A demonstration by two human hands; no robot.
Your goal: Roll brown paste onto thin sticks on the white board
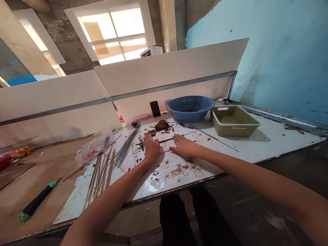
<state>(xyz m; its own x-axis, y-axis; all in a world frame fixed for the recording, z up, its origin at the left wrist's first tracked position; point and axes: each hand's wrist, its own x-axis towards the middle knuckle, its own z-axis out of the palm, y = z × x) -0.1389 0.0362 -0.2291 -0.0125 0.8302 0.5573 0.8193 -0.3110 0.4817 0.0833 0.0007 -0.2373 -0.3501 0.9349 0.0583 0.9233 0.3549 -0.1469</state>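
Both hands lie palm down on a white board [151,188] that covers part of the desk [33,181], and neither grip is clenched. The left hand [151,147] is slightly cupped with its fingers pointing far. The right hand [184,146] lies flatter, its fingers spread and pointing left, just beside the other. Both rest over a thin stick [169,139] that runs across the board, without closing around it.

A brown clump [162,125] of crumbly paste sits on the board just beyond the hands, and brown crumbs [179,168] are scattered near them. To the left lies a fan of grey rods [125,147], with loose bamboo sticks [100,174] on the near side of it. A long stick [214,138] lies to the right of the hands.

At the far side stand a blue bowl [191,107] with something dark inside and, to its right, an olive tray [234,121]. A black phone [155,108] leans upright against a white panel [166,68]. A plastic bag [93,148] lies at the board's left edge, and a green-and-black tool [38,200] lies on the bare brown desk further left.
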